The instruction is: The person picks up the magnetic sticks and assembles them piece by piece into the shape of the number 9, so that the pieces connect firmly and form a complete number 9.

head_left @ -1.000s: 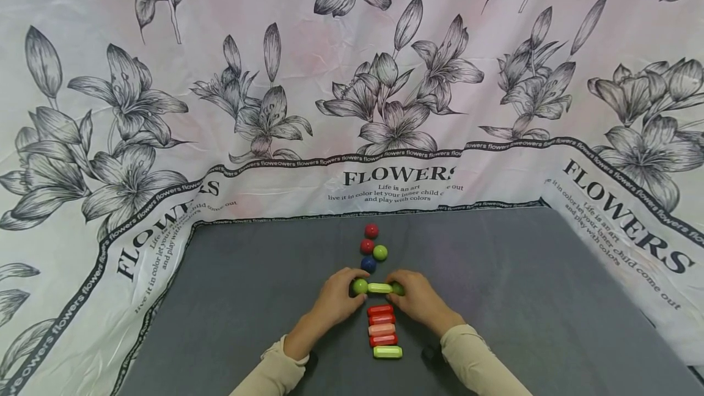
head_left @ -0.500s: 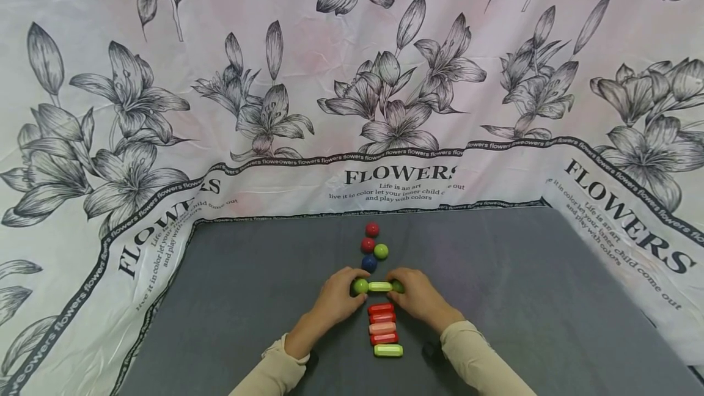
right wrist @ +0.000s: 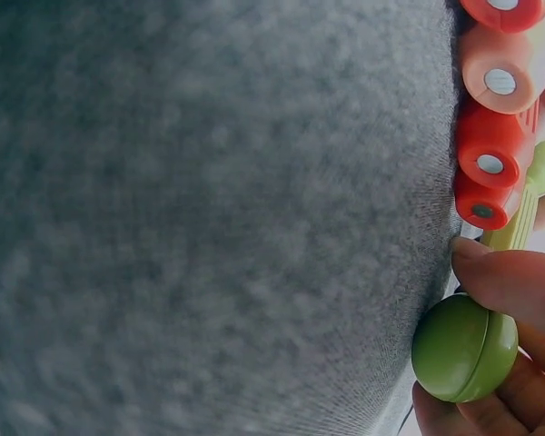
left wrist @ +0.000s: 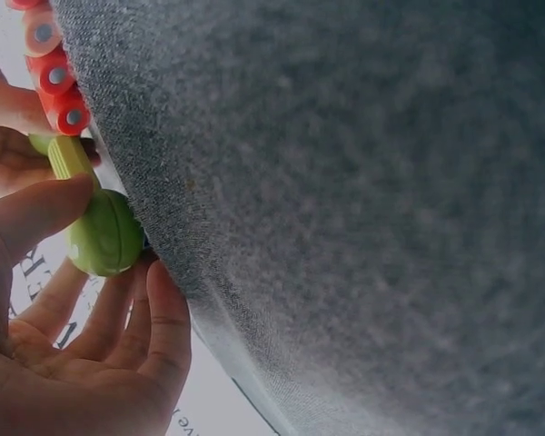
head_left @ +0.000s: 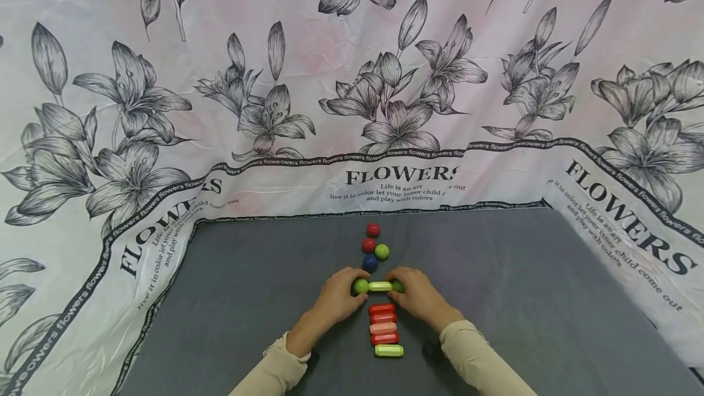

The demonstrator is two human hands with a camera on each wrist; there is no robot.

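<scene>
A yellow-green rod (head_left: 380,286) lies crosswise in the head view with a green ball at each end. My left hand (head_left: 337,295) pinches the left green ball (left wrist: 106,236) between thumb and fingers. At the other end, my right hand (head_left: 420,298) grips the right green ball (right wrist: 459,350), which its fingers partly cover in the head view. Just below the hands lies a column of red rods (head_left: 382,309) and a salmon rod (head_left: 383,328), ending in another yellow-green rod (head_left: 388,351). In the wrist views, the red and salmon rods show round metal-coloured ends.
Beyond the hands on the grey tabletop (head_left: 495,274) are two red balls (head_left: 373,230), a loose green ball (head_left: 382,252) and a blue ball (head_left: 370,263). The blue one sits close to the left fingertips. A flower-printed cloth (head_left: 275,188) borders the table's back and sides.
</scene>
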